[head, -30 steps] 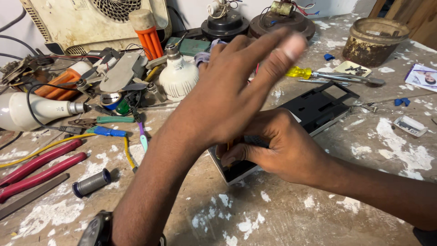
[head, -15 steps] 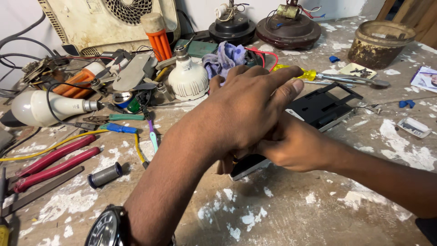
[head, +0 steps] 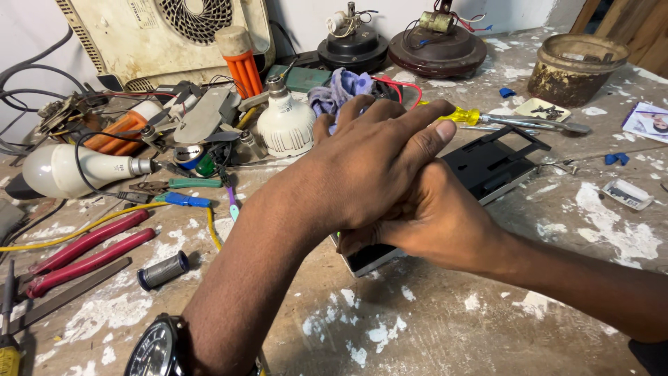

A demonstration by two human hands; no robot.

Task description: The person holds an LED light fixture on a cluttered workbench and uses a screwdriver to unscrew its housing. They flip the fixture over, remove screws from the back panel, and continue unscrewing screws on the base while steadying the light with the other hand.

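While the black panel [head: 487, 167] is pinned flat to the bench [head: 431, 327], the right hand [head: 438, 223] is closed around its near end, and the left hand [head: 369, 167] is laid open on top, apparently for added downward pressure.

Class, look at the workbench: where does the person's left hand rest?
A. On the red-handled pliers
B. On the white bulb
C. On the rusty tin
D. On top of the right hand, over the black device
D: the left hand lies across the right hand, which presses on the black device; the other things lie apart, untouched.
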